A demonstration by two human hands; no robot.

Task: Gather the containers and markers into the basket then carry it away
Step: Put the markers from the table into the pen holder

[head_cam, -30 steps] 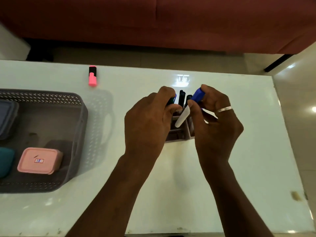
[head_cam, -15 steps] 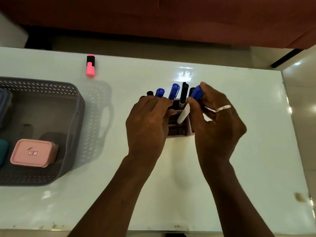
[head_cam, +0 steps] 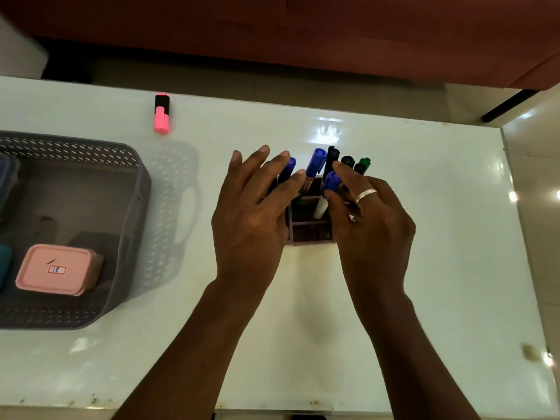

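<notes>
A mauve divided pen holder [head_cam: 309, 234] stands mid-table with several blue, black and green markers upright in it. My right hand [head_cam: 369, 219] pinches a blue-capped white marker [head_cam: 321, 207] that slants down into a compartment. My left hand [head_cam: 251, 213] rests against the holder's left side, fingers spread over a blue marker [head_cam: 289, 166]. A grey perforated basket [head_cam: 133, 213] sits at the left, holding a pink lidded container [head_cam: 57, 269], a teal one [head_cam: 4, 265] and a grey-blue one [head_cam: 7, 180]. A pink highlighter [head_cam: 162, 113] lies near the far edge.
The white table [head_cam: 424, 298] ends at the right beside a tiled floor [head_cam: 536, 177]. A dark red sofa [head_cam: 303, 34] runs along behind the far edge. A small brown stain [head_cam: 528, 351] marks the table's right front corner.
My left hand's fingers have spread open off the markers. My right hand has lowered the blue-capped marker deeper into the holder. More markers now show behind the hands.
</notes>
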